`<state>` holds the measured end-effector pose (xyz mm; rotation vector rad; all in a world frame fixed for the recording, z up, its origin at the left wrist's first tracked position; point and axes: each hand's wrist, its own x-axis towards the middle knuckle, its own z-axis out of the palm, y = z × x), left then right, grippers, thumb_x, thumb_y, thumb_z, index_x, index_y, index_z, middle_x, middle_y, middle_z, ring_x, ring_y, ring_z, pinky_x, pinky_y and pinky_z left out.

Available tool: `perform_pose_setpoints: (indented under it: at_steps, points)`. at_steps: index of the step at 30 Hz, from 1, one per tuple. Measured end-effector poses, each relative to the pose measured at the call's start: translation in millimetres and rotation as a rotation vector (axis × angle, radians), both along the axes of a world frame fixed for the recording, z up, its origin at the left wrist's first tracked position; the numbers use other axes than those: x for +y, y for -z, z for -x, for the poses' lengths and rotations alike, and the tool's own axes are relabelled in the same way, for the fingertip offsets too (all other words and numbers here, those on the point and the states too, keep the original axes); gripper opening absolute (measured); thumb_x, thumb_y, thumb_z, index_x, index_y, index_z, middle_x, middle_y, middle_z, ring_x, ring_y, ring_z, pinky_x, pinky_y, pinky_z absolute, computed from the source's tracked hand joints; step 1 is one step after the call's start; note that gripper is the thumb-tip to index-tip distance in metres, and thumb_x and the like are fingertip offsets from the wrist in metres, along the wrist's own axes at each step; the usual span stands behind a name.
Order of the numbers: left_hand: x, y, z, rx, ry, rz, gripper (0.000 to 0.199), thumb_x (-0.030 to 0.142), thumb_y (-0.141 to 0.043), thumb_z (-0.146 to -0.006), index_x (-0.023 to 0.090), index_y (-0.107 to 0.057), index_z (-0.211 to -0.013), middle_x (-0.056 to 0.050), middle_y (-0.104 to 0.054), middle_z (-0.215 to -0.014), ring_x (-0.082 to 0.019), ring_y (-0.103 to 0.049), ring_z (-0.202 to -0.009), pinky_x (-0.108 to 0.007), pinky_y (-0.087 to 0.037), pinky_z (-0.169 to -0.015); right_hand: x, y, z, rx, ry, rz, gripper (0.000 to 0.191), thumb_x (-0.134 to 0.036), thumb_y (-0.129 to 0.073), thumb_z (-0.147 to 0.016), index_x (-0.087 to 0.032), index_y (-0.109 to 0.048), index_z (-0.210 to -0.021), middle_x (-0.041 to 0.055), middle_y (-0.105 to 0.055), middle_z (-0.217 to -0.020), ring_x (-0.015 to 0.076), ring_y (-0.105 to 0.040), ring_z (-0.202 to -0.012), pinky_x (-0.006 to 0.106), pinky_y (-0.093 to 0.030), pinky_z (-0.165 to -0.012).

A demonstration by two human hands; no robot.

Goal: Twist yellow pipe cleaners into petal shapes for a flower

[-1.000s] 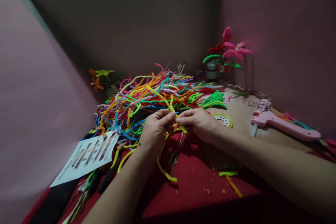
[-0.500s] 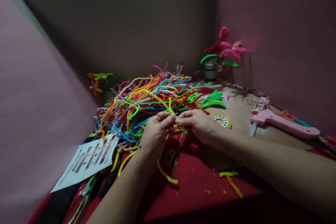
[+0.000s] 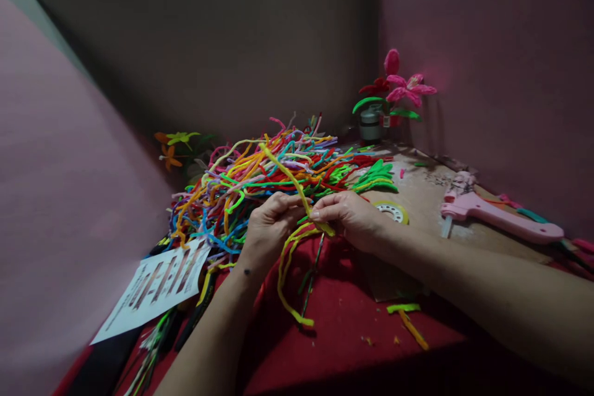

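Yellow pipe cleaners [image 3: 285,170] cross between my two hands over the red cloth; one strand stands up toward the pile and others hang in a loop below. My right hand [image 3: 346,213] is closed, pinching the yellow strands where they meet. Close beside it, my left hand [image 3: 273,226] has its fingers curled against the upright strand, the fingertips partly hidden behind it. A thin dark-green stem [image 3: 318,260] slants down beneath the hands. Behind them lies a tangled heap of multicoloured pipe cleaners [image 3: 260,167].
A pink glue gun [image 3: 505,213] rests on the board at right, near a yellow-rimmed tape roll [image 3: 394,211]. Printed paper [image 3: 153,284] lies at left. Pink pipe-cleaner flowers [image 3: 411,90] stand at the back. Short yellow and orange scraps [image 3: 413,328] lie in front.
The upright yellow strand has straightened and swung up; the second strand that stuck up beside it no longer shows there. My left hand has shifted slightly left; my right hand keeps its pinch.
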<state>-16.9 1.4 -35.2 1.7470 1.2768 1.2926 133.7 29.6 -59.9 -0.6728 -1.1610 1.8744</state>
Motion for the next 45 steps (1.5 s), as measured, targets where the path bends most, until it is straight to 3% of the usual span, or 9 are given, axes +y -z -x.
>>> perform_pose_setpoints:
  at_steps: [10, 17, 20, 24, 27, 30, 34, 39, 45]
  points:
    - [-11, -25.8, 12, 0.688, 0.059, -0.442, 0.012, 0.026, -0.058, -0.076, 0.021, -0.068, -0.072, -0.004, -0.058, -0.083, -0.017, -0.051, -0.084, -0.028, -0.04, -0.075, -3, -2.7, -2, -0.05, -0.09, -0.107, 0.006, -0.015, -0.063, -0.057, -0.012, -0.059, -0.056, -0.0046, -0.046, -0.039, 0.0044, -0.035, -0.035, 0.02, -0.022, -0.037]
    - [-19, -32.5, 10, 0.808, 0.201, -0.345, 0.015, 0.02, -0.053, -0.077, 0.019, -0.061, -0.065, -0.003, -0.058, -0.067, -0.015, -0.047, -0.066, -0.028, -0.036, -0.068, -7, -8.4, -3, -0.154, -0.128, -0.139, 0.008, -0.016, -0.063, -0.058, -0.012, -0.057, -0.054, -0.0046, -0.045, -0.04, 0.005, -0.034, -0.037, 0.021, -0.023, -0.038]
    - [-22, -30.7, 7, 0.667, 0.158, -0.178, 0.012, 0.02, -0.055, -0.072, 0.018, -0.062, -0.063, -0.003, -0.056, -0.065, -0.014, -0.046, -0.062, -0.025, -0.035, -0.06, -12, -12.5, -4, -0.272, -0.056, -0.303, 0.01, -0.016, -0.06, -0.063, -0.013, -0.057, -0.054, -0.004, -0.046, -0.042, 0.0058, -0.036, -0.04, 0.021, -0.027, -0.041]
    - [-19, -21.9, 3, 0.162, 0.056, 0.278, 0.018, 0.025, -0.06, -0.067, 0.015, -0.057, -0.053, 0.002, -0.043, -0.048, -0.008, -0.034, -0.045, -0.022, -0.026, -0.046, -19, -13.0, -6, -0.477, 0.251, -0.946, 0.011, -0.011, -0.053, -0.07, -0.014, -0.061, -0.063, 0.0015, -0.057, -0.059, 0.0105, -0.048, -0.056, 0.024, -0.036, -0.056]
    - [-13, -13.3, 1, -0.279, 0.166, 0.612, 0.021, 0.022, -0.062, -0.061, 0.014, -0.05, -0.047, 0.004, -0.036, -0.044, -0.006, -0.029, -0.04, -0.021, -0.023, -0.042, -22, -8.0, -8, -0.567, 0.423, -1.339, 0.015, -0.01, -0.049, -0.074, -0.014, -0.06, -0.065, 0.0053, -0.057, -0.064, 0.0138, -0.048, -0.063, 0.027, -0.036, -0.061]
    - [-11, -9.7, 1, -0.527, 0.282, 0.768, 0.02, 0.021, -0.063, -0.059, 0.013, -0.049, -0.048, 0.004, -0.035, -0.045, -0.005, -0.029, -0.04, -0.02, -0.025, -0.041, -22, -4.7, -9, -0.588, 0.486, -1.467, 0.015, -0.011, -0.048, -0.076, -0.015, -0.06, -0.068, 0.0064, -0.056, -0.066, 0.0153, -0.046, -0.065, 0.029, -0.035, -0.061]
    - [-16, -18.5, 4, -0.391, 0.152, 0.579, 0.017, 0.024, -0.067, -0.064, 0.011, -0.058, -0.057, 0.002, -0.045, -0.049, -0.005, -0.036, -0.043, -0.019, -0.028, -0.043, -24, -11.5, -9, -0.398, 0.427, -1.194, 0.014, -0.013, -0.049, -0.078, -0.016, -0.06, -0.069, 0.004, -0.056, -0.067, 0.0137, -0.048, -0.066, 0.027, -0.038, -0.062]
    - [-29, -37.4, 6, -0.024, 0.022, -0.013, 0.006, 0.022, -0.068, -0.065, 0.018, -0.068, -0.069, -0.003, -0.06, -0.072, -0.015, -0.054, -0.068, -0.026, -0.043, -0.064, -22, -20.6, -8, -0.134, 0.186, -0.611, 0.008, -0.022, -0.058, -0.074, -0.016, -0.061, -0.069, -0.0012, -0.053, -0.062, 0.0095, -0.045, -0.057, 0.023, -0.035, -0.054]
    - [-31, -41.4, 6, 0.436, 0.103, -0.343, 0.007, 0.022, -0.062, -0.071, 0.022, -0.069, -0.072, -0.005, -0.061, -0.081, -0.019, -0.053, -0.08, -0.029, -0.041, -0.075, -18, -17.5, -8, -0.06, -0.002, -0.395, 0.006, -0.02, -0.062, -0.067, -0.015, -0.062, -0.067, -0.0037, -0.049, -0.055, 0.0065, -0.039, -0.05, 0.022, -0.031, -0.051]
